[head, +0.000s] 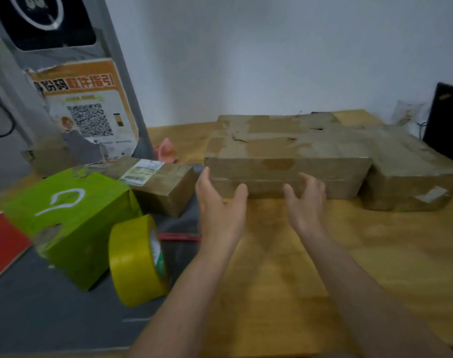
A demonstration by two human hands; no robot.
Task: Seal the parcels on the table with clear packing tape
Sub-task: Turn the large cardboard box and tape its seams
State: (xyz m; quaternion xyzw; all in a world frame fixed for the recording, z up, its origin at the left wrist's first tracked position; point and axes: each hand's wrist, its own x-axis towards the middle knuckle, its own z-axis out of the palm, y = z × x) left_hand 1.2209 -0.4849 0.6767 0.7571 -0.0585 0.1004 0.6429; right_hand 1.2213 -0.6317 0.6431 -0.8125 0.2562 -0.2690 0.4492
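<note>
Ahead, long parcel [285, 156] lies crosswise on tabletop [349, 254]. Your left hand [220, 210] and right hand [306, 202]: grip open, empty, at its near face. Tape roll [135, 262] left, on edge.

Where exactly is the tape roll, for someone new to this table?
Start at the bright green box on the table's left. The tape roll stands on edge against its near right corner, left of the left hand. It is the only round, yellow thing among the boxes.

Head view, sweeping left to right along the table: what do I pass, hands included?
Green box → yellow tape roll → small brown parcel → left hand → right hand → large parcel at far right. Both hands reach, open, toward the long flat parcel behind them.
</note>
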